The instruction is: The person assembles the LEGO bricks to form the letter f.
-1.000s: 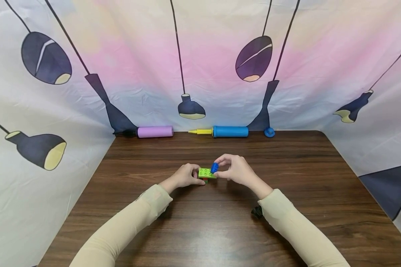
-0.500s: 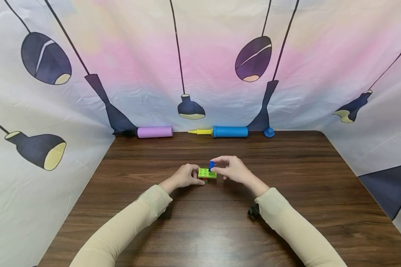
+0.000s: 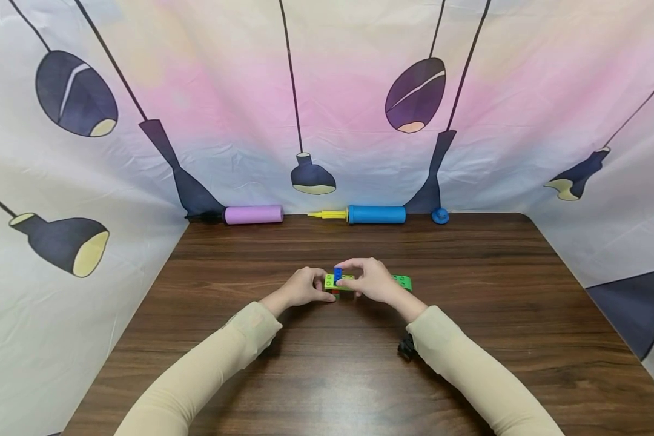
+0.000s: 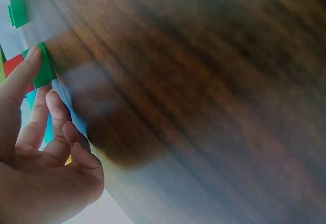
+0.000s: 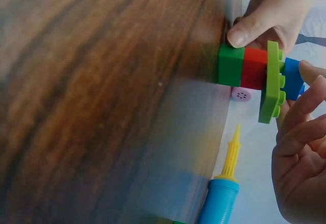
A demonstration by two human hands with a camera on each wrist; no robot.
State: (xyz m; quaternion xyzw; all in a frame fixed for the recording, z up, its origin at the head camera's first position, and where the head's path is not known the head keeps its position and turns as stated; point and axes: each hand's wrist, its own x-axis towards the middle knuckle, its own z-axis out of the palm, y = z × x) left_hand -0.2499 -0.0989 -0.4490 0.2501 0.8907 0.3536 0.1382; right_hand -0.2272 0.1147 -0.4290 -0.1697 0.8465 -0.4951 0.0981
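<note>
A small stack stands on the table: a green block (image 5: 231,65) at the bottom, a red block (image 5: 254,68) on it, and a lime-green studded plate (image 5: 272,84) across the top. My left hand (image 3: 303,286) grips the bottom green block between thumb and fingers. Between thumb and fingertips, my right hand (image 3: 374,282) pinches a blue brick (image 5: 292,79), slightly tilted at the plate's studs. Whether it is pressed fully down I cannot tell. Partly hidden behind the right hand lies another green brick (image 3: 402,282).
Along the back of the wooden table (image 3: 327,387) lie a purple pump (image 3: 253,215), a blue pump (image 3: 376,214) with a yellow nozzle, and a small blue round piece (image 3: 439,216). A black object (image 3: 406,347) sits by the right sleeve. A printed curtain (image 3: 240,109) hangs behind.
My right hand has moved left and turned the blue brick more upright, bringing it onto the middle of the lime plate. The green brick behind it has come into view. My left hand stays put.
</note>
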